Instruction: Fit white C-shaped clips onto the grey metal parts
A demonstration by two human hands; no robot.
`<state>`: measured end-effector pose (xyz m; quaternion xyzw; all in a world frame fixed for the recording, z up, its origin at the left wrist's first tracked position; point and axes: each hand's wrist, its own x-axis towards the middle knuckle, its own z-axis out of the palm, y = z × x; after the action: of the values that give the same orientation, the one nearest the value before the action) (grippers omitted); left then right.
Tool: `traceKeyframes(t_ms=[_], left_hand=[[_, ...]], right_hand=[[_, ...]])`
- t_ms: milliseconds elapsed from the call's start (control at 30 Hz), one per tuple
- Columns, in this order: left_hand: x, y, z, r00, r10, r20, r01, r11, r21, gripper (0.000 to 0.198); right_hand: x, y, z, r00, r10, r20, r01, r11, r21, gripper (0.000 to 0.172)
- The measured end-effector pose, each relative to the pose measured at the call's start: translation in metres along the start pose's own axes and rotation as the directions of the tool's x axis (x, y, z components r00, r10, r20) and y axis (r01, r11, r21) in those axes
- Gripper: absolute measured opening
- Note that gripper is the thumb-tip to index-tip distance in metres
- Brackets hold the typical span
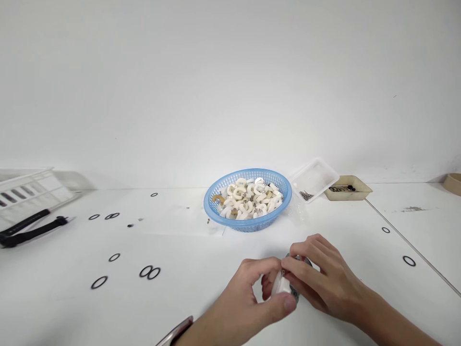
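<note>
Both hands meet around a small white and grey plastic part [283, 284] above the front of the table. My left hand [248, 293] is closed on its white side, thumb below and fingers above. From the right, my right hand [322, 274] is closed on the grey side, with its fingertips pressed at the top. A tiny metallic bit [283, 272] shows by those fingertips. The fingers hide much of the part. Just beyond the hands stands a blue basket [248, 222], heaped with white and cream hook-shaped pieces [245, 194].
A white tray [313, 175] with small metal pins tilts beside a beige tray [345, 194] at the back right. Black rings [99, 282] lie scattered on the table [187, 269]. Far left are a white rack [36, 192] and a black strap [36, 233].
</note>
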<state>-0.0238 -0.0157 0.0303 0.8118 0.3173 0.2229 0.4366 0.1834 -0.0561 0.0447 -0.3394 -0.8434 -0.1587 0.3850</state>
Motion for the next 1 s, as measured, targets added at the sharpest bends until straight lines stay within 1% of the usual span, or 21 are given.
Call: traceKeyframes(t_ms=[67, 133, 233, 300, 400, 500, 600, 667, 767, 867, 1000], left_hand=[[0.001, 0.001, 0.000, 0.999, 0.033, 0.008, -0.033, 0.999, 0.019, 0.065], [0.001, 0.003, 0.001, 0.990, 0.138, 0.022, -0.139, 0.988, 0.065, 0.063], [-0.001, 0.003, 0.002, 0.947, 0.321, 0.024, -0.321, 0.936, 0.144, 0.062], [-0.004, 0.001, 0.004, 0.930, 0.368, 0.013, -0.365, 0.915, 0.170, 0.062], [-0.007, -0.004, 0.006, 0.918, 0.395, -0.012, -0.385, 0.900, 0.205, 0.060], [-0.008, -0.008, 0.010, 0.892, 0.451, -0.043, -0.425, 0.866, 0.262, 0.057], [-0.008, -0.010, 0.014, 0.873, 0.478, -0.092, -0.441, 0.857, 0.268, 0.058], [-0.008, -0.011, 0.016, 0.874, 0.473, -0.109, -0.436, 0.863, 0.254, 0.059], [-0.009, -0.011, 0.018, 0.882, 0.460, -0.104, -0.423, 0.870, 0.254, 0.059], [-0.012, -0.012, 0.020, 0.885, 0.449, -0.122, -0.402, 0.870, 0.286, 0.058], [-0.012, -0.013, 0.021, 0.877, 0.462, -0.132, -0.400, 0.855, 0.331, 0.056]], right_hand=[[0.000, 0.000, 0.000, 1.000, -0.019, -0.001, 0.019, 1.000, -0.015, 0.018], [0.000, -0.002, 0.001, 1.000, -0.030, -0.005, 0.030, 0.999, -0.023, 0.018], [0.000, -0.005, 0.001, 0.999, -0.037, 0.007, 0.037, 0.999, -0.013, 0.017], [0.000, -0.008, 0.001, 0.999, -0.050, 0.023, 0.050, 0.999, -0.007, 0.017], [0.000, -0.012, 0.000, 0.997, -0.070, 0.032, 0.070, 0.997, -0.014, 0.018], [0.000, -0.013, -0.001, 0.996, -0.083, 0.035, 0.084, 0.996, -0.012, 0.019], [0.000, -0.014, -0.002, 0.994, -0.095, 0.053, 0.095, 0.995, -0.014, 0.020], [-0.001, -0.015, -0.002, 0.993, -0.092, 0.069, 0.093, 0.996, -0.014, 0.021], [-0.001, -0.015, -0.002, 0.993, -0.087, 0.083, 0.088, 0.996, -0.006, 0.021], [0.000, -0.016, -0.003, 0.991, -0.085, 0.103, 0.085, 0.996, 0.000, 0.022], [0.001, -0.017, -0.002, 0.991, -0.083, 0.106, 0.084, 0.996, -0.010, 0.027]])
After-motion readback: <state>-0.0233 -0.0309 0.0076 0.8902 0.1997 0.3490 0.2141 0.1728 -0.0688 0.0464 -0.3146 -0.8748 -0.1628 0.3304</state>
